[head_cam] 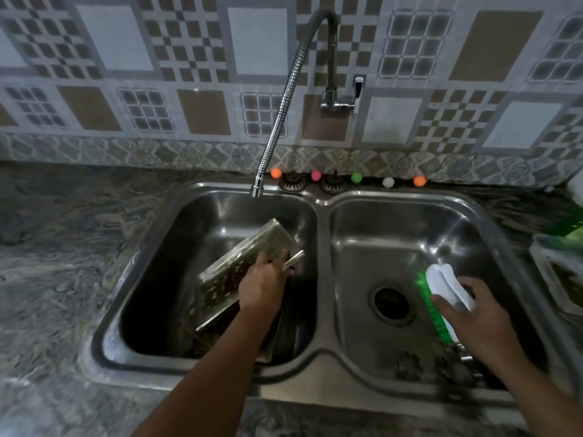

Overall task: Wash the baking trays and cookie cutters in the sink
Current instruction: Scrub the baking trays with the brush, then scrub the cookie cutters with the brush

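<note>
Left hand (263, 283) curls its fingers over the right edge of a tray (244, 272), which leans tilted in the left basin (164, 272) of a steel double sink — more trays (280, 335) stand stacked under and behind it, dark and hard to count. Right hand (479, 313) grips a brush (444, 294) with a white back and green bristles, held over the right basin (362, 257) beside the drain (391, 302). Two cookie cutters (408, 365) lie on that basin's floor near its front wall, blurred, just below the right hand. A flexible tap (277, 121) bends over the left basin, its nozzle above the tray — no water shows. Small coloured balls (356, 177) sit along the sink's back rim. Mottled stone counter (56, 247) surrounds the sink; patterned tiles (195, 58) cover the wall.
</note>
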